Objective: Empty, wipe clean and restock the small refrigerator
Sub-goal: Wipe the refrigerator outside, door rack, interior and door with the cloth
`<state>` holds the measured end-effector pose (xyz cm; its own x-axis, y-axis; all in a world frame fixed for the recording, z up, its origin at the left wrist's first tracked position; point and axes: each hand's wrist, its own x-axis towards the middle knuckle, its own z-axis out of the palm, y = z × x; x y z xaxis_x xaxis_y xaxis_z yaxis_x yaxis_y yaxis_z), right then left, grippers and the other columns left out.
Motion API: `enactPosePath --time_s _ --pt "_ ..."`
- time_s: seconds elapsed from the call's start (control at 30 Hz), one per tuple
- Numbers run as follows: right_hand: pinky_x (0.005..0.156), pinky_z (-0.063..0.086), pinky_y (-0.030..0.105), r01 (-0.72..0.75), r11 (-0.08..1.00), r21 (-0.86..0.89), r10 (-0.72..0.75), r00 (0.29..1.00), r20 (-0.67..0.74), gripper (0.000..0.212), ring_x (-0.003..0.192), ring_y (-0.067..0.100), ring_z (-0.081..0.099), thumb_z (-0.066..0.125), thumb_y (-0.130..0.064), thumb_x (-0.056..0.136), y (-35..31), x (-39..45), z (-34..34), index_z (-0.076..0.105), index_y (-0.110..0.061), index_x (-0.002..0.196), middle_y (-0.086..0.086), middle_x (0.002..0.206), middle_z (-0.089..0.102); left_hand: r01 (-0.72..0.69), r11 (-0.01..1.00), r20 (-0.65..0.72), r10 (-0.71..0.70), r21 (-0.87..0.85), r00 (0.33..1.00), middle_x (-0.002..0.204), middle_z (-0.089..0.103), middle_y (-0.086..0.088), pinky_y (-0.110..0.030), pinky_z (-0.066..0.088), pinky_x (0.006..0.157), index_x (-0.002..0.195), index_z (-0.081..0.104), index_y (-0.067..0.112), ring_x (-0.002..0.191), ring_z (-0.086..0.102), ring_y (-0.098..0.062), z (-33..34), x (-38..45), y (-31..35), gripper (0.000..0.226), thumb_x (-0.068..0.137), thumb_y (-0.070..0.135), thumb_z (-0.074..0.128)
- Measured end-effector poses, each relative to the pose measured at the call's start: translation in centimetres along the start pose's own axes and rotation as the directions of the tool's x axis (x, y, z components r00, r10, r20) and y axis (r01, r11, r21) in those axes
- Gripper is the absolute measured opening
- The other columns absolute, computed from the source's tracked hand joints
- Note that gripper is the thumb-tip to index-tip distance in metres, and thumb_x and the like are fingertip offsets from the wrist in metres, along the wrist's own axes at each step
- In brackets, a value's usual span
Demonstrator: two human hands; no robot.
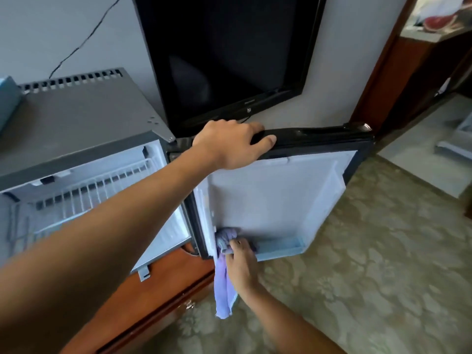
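My right grip (236, 247) pinches the soft, limp cloth (224, 277) at the door's (275, 195) 7 o'clock corner; my left grip (229, 143) curls over its stiff top edge, steadying it.

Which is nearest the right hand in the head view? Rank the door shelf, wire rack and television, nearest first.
From the right hand, which holds the cloth:
1. Door shelf, just right of it, at the door's bottom.
2. Wire rack, left, inside the fridge.
3. Television, above, on the wall.
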<state>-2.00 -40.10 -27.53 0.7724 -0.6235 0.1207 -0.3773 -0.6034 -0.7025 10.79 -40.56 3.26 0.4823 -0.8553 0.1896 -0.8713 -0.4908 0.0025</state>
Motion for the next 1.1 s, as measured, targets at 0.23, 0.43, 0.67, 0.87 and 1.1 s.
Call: enactPosePath --time_s 0.23,0.43,0.67,0.87,1.1 --pt "0.083 0.049 0.047 0.159 0.892 -0.422 -0.042 0.961 0.273 0.035 0.084 0.03 0.059 0.064 -0.028 0.064 0.7 -2.0 0.8 0.053 -0.02 0.095 0.004 0.092 0.062 0.004 1.0 -0.019 -0.004 0.011 1.0 0.103 0.072 -0.005 -0.039 0.037 0.076 0.133 0.055 0.037 0.099 0.065 -0.035 0.4 0.0 0.1 0.064 0.096 0.075 0.021" --pt "0.067 0.051 0.041 0.367 0.813 -0.453 -0.112 0.861 0.496 0.041 0.081 0.032 0.067 0.067 -0.006 0.067 2.1 1.1 -1.8 0.053 -0.019 0.103 0.008 0.086 0.069 -0.003 1.0 -0.012 0.004 0.022 1.0 0.1 0.073 -0.003 -0.04 0.037 0.075 0.128 0.056 0.038 0.095 0.065 -0.033 0.6 -0.2 -0.1 0.064 0.094 0.078 0.019" --pt "0.098 0.047 0.04 0.317 0.575 -0.754 0.086 0.893 0.441 0.035 0.122 0.031 0.055 0.046 -0.016 0.101 5.9 4.0 -9.7 0.063 -0.015 0.132 0.012 0.13 0.055 -0.013 1.0 -0.034 0.013 0.024 0.999 0.104 0.073 -0.003 -0.041 0.038 0.076 0.125 0.054 0.038 0.097 0.066 -0.035 0.7 -0.4 -0.3 0.066 0.092 0.08 0.016" --pt "0.104 0.037 0.043 0.13 0.65 -0.749 0.324 0.844 0.427 0.058 0.122 0.032 0.051 0.047 -0.06 0.088 7.6 4.8 -10.7 0.055 -0.028 0.135 0.012 0.135 0.054 -0.004 0.999 -0.028 0.005 0.038 1.0 0.1 0.073 -0.005 -0.04 0.038 0.075 0.129 0.054 0.037 0.095 0.065 -0.035 0.6 -0.5 0.0 0.065 0.094 0.078 0.017" --pt "0.093 0.041 0.046 0.247 0.825 -0.508 0.047 0.867 0.497 0.034 0.108 0.037 0.058 0.049 -0.04 0.09 2.0 0.9 -2.3 0.061 -0.023 0.116 0.01 0.118 0.059 -0.026 0.999 -0.018 0.027 0.035 0.999 0.097 0.072 -0.001 -0.041 0.045 0.078 0.13 0.054 0.039 0.093 0.066 -0.032 0.5 -0.9 0.0 0.064 0.094 0.078 0.018"
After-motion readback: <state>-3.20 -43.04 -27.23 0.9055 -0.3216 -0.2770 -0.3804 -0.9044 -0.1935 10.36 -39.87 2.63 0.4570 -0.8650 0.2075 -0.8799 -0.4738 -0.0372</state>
